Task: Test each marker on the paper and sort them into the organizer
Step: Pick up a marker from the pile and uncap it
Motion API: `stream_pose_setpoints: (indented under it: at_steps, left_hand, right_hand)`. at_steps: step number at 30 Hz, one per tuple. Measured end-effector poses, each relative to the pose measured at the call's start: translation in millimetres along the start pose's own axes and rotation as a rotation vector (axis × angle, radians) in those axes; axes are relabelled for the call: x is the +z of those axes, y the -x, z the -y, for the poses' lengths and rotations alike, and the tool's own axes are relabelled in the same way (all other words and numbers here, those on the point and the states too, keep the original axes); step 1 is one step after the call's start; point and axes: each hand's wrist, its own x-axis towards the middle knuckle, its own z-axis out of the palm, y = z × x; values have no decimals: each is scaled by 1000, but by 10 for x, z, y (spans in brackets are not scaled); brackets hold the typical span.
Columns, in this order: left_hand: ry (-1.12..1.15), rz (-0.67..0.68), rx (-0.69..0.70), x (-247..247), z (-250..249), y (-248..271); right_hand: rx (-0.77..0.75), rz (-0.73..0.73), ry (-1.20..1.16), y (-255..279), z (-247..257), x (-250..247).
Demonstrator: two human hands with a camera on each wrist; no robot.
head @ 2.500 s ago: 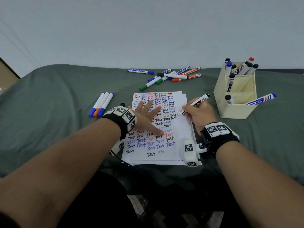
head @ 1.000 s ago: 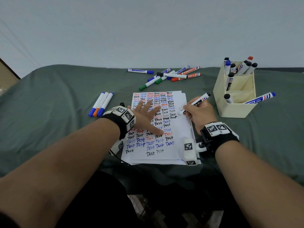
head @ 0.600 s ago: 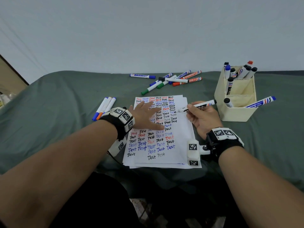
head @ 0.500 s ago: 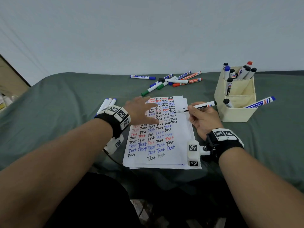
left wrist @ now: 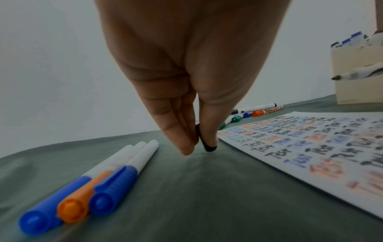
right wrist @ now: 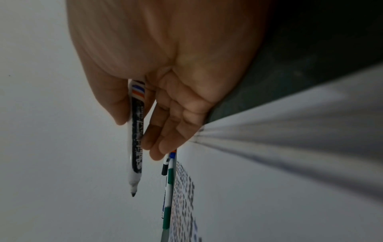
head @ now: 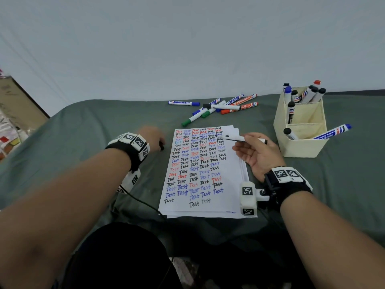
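My right hand [head: 253, 151] holds an uncapped black marker [head: 239, 139] over the paper's [head: 200, 170] right edge, tip pointing left. In the right wrist view the thumb and fingers pinch its barrel [right wrist: 136, 131]. My left hand [head: 153, 138] hovers over the cloth left of the paper and pinches a black cap [left wrist: 205, 140] between thumb and fingers [left wrist: 182, 142]; the cap [head: 161, 145] just shows in the head view. The paper is covered with rows of "Test". The cream organizer [head: 300, 142] stands at the right with several markers in it.
Three capped markers [left wrist: 99, 181], two blue and one orange, lie left of my left hand. A loose pile of markers [head: 218, 107] lies beyond the paper. A blue marker [head: 333, 132] leans out of the organizer's front compartment. Green cloth [head: 83, 142] covers the table.
My left hand left the paper and moved left onto the cloth, where it now pinches the black cap. My right hand lifted the marker off the paper and turned palm-up.
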Motion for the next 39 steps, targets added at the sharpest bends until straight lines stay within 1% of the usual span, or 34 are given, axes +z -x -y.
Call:
stream_pose_setpoints:
  at_steps: [3, 6, 10, 14, 19, 26, 34, 39]
  left_hand:
    - [44, -53, -16, -7, -30, -7]
    - [162, -132, 2, -32, -143, -12]
    - [291, -177, 63, -112, -401, -25]
    - [370, -216, 173, -218, -674, -3]
    - [417, -205, 230, -323, -878, 55]
    - [422, -187, 292, -366, -982, 145]
    - [463, -168, 251, -324, -1046, 127]
    - [490, -161, 263, -334, -1078, 124]
  right_hand:
    - [-9, 9, 4, 0, -6, -6]
    - [-14, 21, 26, 4, -21, -23]
    - [-13, 31, 45, 2, -27, -22]
    - [-3, 33, 48, 0, -30, -24]
    - [1, 37, 45, -7, -35, -39]
    - [2, 53, 47, -24, -48, -51]
    - [3, 56, 40, -39, -68, -68]
    - [0, 56, 42, -42, -72, -68]
